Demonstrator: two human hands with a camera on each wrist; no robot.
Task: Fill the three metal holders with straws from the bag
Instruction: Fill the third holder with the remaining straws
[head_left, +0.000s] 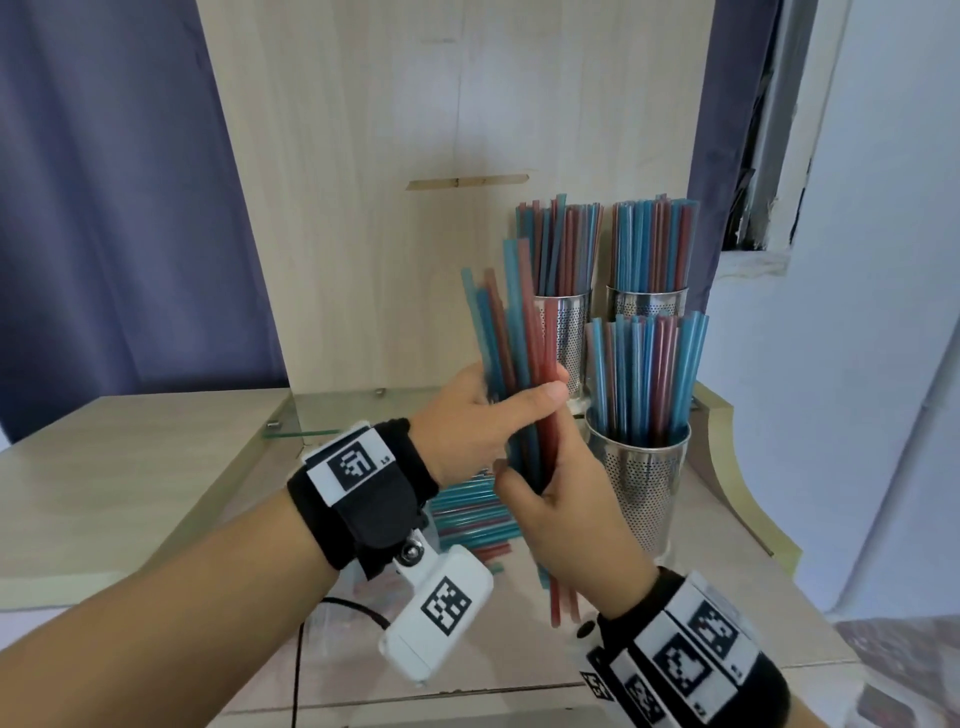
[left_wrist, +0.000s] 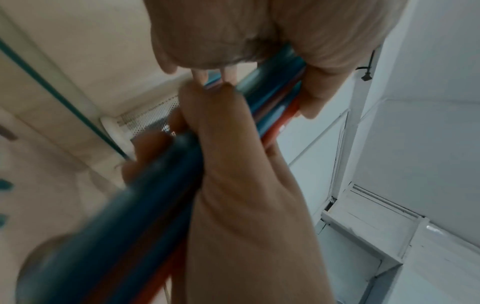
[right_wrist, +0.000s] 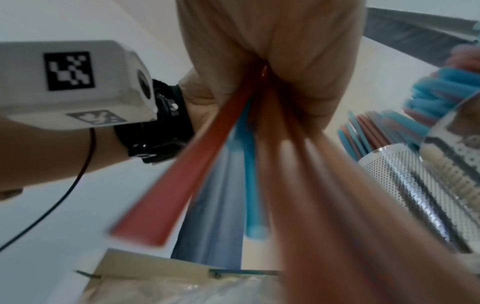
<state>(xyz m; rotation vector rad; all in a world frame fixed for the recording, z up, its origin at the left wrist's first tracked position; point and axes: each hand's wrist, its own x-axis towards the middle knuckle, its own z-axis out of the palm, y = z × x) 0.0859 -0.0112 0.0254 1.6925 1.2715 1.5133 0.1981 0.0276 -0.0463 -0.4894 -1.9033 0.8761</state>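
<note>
Straw bundle held upright, beside three holders.
Left hand and right hand both curl round it; holders appear full, rear pair partly hidden.

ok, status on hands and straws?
Left hand and right hand both grip one straw bundle, upright. All three holders already hold straws. More straws on the table. Nothing blocking.
</note>
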